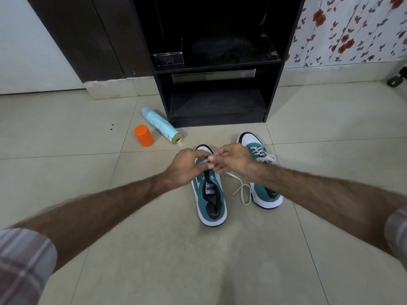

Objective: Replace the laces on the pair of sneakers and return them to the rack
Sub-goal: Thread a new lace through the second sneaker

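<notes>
Both hands on the unlaced teal-and-white sneaker (210, 194), on the floor in front of the black shelf rack (217, 69). Left hand (187, 166) and right hand (233, 160) each pinch the white lace (241, 190) at the toe-end eyelets. Laced sneaker (262, 172) sits just beside. Keep both lace ends even, feed flat, no twist.

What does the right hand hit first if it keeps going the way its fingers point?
The right hand points left, toward the left hand. Their fingers already look to meet over the left sneaker, so it likely meets that hand first, though depth is uncertain.
</notes>
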